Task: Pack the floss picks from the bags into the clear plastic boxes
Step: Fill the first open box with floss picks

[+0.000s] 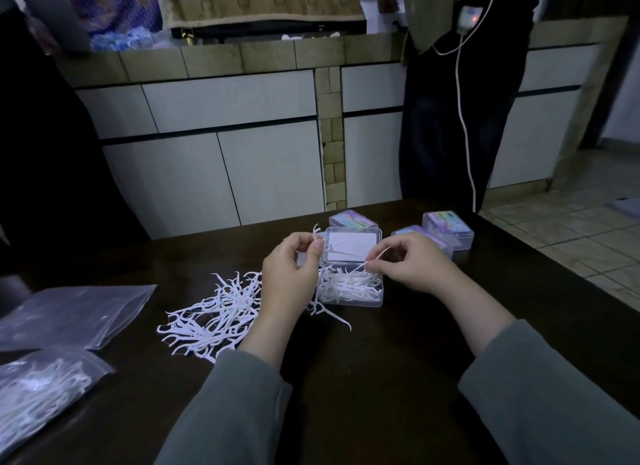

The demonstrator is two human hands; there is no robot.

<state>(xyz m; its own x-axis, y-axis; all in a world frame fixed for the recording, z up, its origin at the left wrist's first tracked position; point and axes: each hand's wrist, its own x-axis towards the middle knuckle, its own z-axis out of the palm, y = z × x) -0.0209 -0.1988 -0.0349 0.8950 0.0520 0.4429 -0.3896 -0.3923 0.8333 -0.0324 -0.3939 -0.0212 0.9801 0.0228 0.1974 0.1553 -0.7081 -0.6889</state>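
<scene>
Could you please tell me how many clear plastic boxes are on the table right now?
4: one open box between the hands, one closed behind its lid, two closed at right. Others may hide behind the hands.

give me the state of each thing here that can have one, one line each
open box: lid up, part filled with picks
closed boxes: lids shut, behind the open one
loose pile: spread on the table, unpacked
upper bag: flat, looks empty
lower bag: picks inside
left hand: pinching a pick
right hand: pinching a pick over the open box
</scene>
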